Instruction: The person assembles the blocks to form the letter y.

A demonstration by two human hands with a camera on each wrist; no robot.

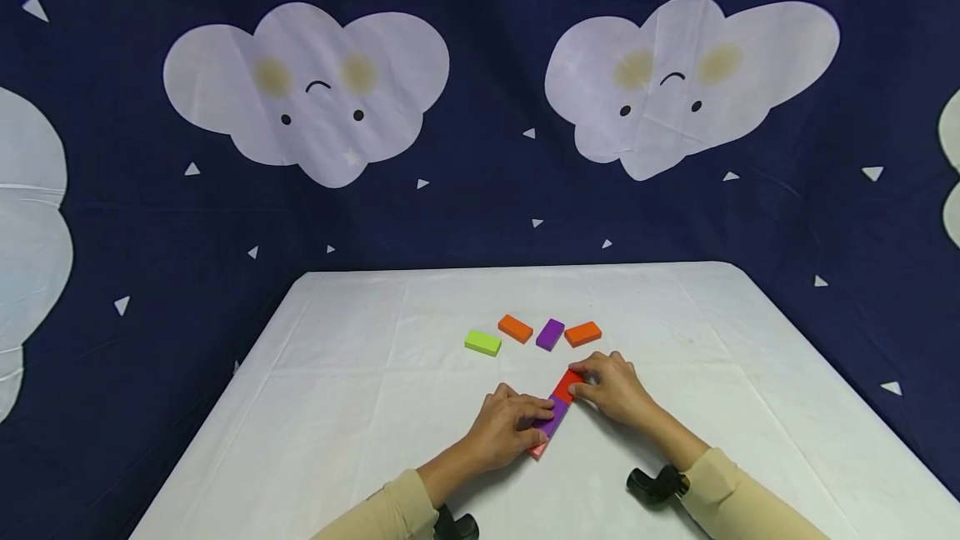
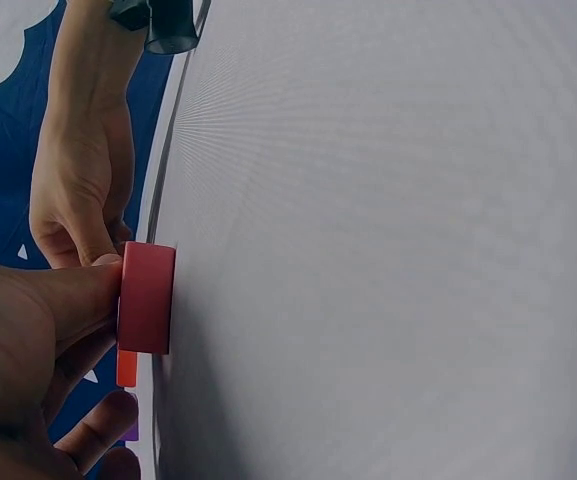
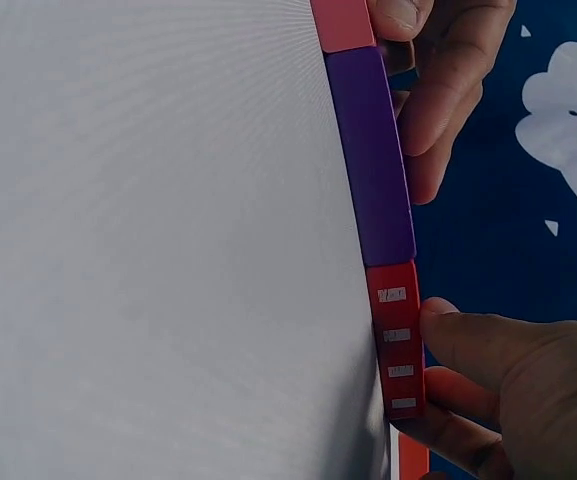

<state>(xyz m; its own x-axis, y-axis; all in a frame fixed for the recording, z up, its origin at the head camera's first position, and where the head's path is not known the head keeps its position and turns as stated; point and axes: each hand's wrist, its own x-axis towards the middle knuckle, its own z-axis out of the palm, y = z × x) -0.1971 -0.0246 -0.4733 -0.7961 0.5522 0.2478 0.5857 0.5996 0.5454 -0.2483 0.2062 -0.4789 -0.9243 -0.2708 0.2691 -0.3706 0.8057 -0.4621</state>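
Pink, purple and red blocks lie end to end in a slanted row on the white table. The pink block [image 1: 537,451] forms the near end, the purple block [image 1: 552,421] the middle, the red block [image 1: 567,387] the far end. My left hand [image 1: 504,427] grips the row from the left, its thumb against the pink block and fingers over the purple one. From the right, my right hand [image 1: 617,388] pinches the red block between thumb and fingers. Small pale labels [image 3: 396,335] run along the red block's side in the right wrist view.
Beyond the row lie a lime green block [image 1: 483,343], an orange block [image 1: 515,328], a loose purple block [image 1: 551,334] and another orange block [image 1: 582,334]. A white cloth covers the table [image 1: 360,423]. Behind it hangs a dark blue curtain [image 1: 480,223] with clouds.
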